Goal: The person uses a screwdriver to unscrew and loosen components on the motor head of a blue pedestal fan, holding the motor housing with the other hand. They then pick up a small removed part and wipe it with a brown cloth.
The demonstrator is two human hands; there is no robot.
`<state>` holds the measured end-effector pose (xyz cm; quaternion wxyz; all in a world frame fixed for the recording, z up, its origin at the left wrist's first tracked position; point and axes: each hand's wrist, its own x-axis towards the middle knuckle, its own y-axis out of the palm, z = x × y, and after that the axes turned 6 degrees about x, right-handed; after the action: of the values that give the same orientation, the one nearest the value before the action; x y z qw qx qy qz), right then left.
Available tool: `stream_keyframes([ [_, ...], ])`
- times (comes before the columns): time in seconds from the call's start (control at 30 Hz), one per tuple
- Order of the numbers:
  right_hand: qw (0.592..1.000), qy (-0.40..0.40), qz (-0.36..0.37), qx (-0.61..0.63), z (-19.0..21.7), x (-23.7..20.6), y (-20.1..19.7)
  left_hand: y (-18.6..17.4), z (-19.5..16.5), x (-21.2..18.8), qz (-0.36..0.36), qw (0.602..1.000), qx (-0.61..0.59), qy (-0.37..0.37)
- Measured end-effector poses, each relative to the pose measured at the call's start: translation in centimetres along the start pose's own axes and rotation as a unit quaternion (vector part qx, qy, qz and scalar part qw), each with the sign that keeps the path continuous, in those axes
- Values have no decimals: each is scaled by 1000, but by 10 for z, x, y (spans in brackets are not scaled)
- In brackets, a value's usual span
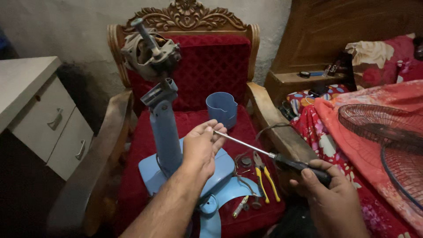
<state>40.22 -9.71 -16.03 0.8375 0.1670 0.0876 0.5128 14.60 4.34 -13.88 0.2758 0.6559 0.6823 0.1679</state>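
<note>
One screwdriver [264, 152] is lying across both hands, above the near part of the red chair seat [194, 121]. The right hand [328, 198] is closing its fingers around the black handle, and the left hand [202, 145] is pinching the metal tip between fingertips. One fan stand [164, 128] with a bare motor [150, 50] on top is standing on the seat, to the left of the hands. One blue cup [221, 108] is sitting farther back; I cannot tell what is inside. One pair of yellow pliers [265, 176] and one small cutter [241, 206] are lying near the base. Two wire fan guards [387, 141] are resting on the bed at the right.
</note>
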Motion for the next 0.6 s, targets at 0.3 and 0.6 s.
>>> stream_keyframes([
  [0.3,996,-58,-59,-44,-1,0,-35,-17,70,26,-10,931,361,45],
  [0.6,989,-39,-136,-37,-16,-11,-56,-18,135,50,126,675,724,62],
])
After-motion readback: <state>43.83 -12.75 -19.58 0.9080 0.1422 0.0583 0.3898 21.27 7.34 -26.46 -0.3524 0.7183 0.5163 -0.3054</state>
